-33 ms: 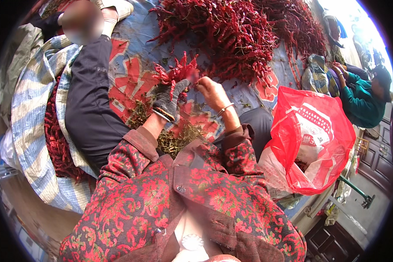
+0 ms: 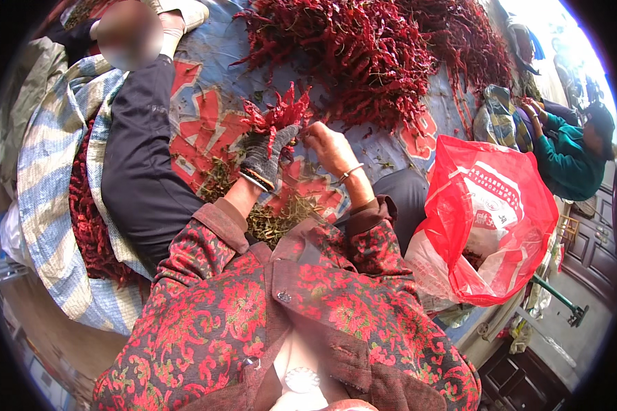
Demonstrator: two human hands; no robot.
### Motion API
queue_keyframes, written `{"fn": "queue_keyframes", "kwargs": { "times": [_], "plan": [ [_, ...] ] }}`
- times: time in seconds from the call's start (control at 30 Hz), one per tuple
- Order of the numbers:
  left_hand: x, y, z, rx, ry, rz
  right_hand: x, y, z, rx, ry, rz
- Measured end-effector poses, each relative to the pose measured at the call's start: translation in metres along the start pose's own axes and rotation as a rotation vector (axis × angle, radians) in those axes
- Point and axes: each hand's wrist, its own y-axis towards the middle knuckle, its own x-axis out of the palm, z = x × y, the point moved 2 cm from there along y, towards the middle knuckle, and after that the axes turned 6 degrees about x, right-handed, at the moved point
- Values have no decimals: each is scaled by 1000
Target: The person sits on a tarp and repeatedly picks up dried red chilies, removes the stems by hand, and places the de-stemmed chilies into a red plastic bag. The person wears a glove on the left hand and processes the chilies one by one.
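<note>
My left hand (image 2: 259,156), in a grey knitted glove with a bracelet at the wrist, is closed round a bunch of dried red chillies (image 2: 279,113) that fans out above the fingers. Close to the right side of this bunch is my bare right hand (image 2: 330,151), its fingertips pinched together; whatever they hold is too small to make out. Loose greenish-brown stems (image 2: 281,218) lie below both hands. Beyond them rises a large heap of dried red chillies (image 2: 343,61).
A patterned blue-and-red sheet (image 2: 209,123) covers the ground. At right stands an open red plastic bag (image 2: 531,257); at left, a striped woven sack (image 2: 44,171) containing red chillies (image 2: 92,222). A dark-trousered leg (image 2: 137,137) stretches beside the sack. Another person (image 2: 562,164) in green sits far right.
My right hand has shifted slightly left and down, nearer the bunch. My left hand keeps its hold on the chillies and has hardly moved.
</note>
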Motion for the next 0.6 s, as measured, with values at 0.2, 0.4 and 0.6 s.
{"fn": "queue_keyframes", "kwargs": {
  "times": [0.2, 0.4, 0.6],
  "plan": [
    [2, 1, 7, -13, 314, -156, 13, -5, -3, -156, -102, 29],
    [-5, 8, -20, -185, -1, -23, 26, -8, -5, -100, -45, 29],
    [-2, 1, -2, 71, 177, -24, 25, -7, 16, 128, 46, 152]
  ]
}}
